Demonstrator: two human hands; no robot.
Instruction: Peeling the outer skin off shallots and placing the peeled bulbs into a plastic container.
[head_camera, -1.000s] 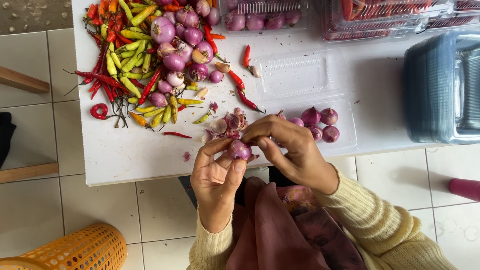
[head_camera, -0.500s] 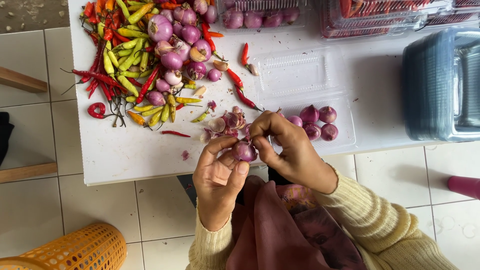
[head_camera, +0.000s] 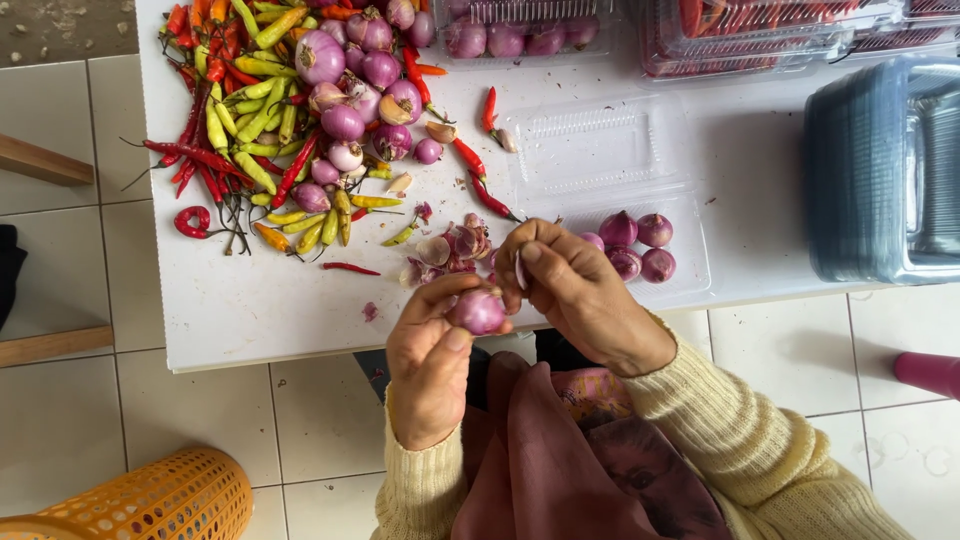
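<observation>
Shallot sits pinched in your left hand fingertips, while your right hand, just beside it, grips a peel strip.

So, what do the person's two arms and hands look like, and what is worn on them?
Both hands, the left hand and the right hand, are bare: no gloves, and no rings or watch visible. Both arms wear long sleeves of a cream-yellow ribbed knit sweater, with ribbed cuffs ending at the wrists.
</observation>
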